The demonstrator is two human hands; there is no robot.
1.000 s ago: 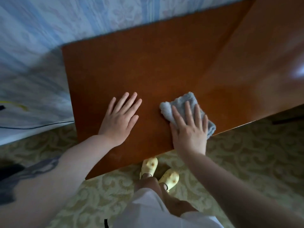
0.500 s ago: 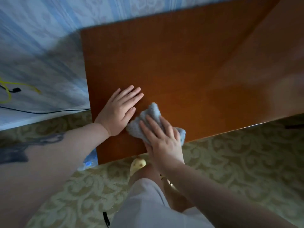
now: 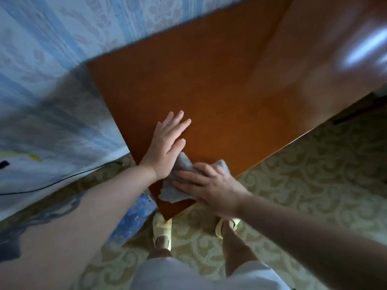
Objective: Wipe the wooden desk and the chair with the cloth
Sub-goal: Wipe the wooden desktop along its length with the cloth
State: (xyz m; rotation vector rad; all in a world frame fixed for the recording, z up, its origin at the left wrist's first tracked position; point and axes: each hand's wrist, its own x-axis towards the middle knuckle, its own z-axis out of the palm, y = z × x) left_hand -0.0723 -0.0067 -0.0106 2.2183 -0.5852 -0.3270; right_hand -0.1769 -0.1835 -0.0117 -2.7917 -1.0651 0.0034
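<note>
Fingers of left hand [image 3: 165, 144] straight, flat on wooden worktop [image 3: 209, 84] near its left edge. Grey cloth [image 3: 180, 185] at near corner, touching left hand's heel. Right hand [image 3: 211, 190] presses on cloth, fingers extended, slightly spread. Chair not identifiable.

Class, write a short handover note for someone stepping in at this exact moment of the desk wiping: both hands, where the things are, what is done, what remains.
Left hand: flat on the wooden desk, fingers straight, bracing.
Right hand: fingers spread flat, pressing the grey cloth onto the desk's near left corner; the cloth touches the left hand's heel.
Done: cannot tell from the surface; wiping is under way at that corner.
Left: the rest of the desk as needed, then the chair, which is not in view.
</note>
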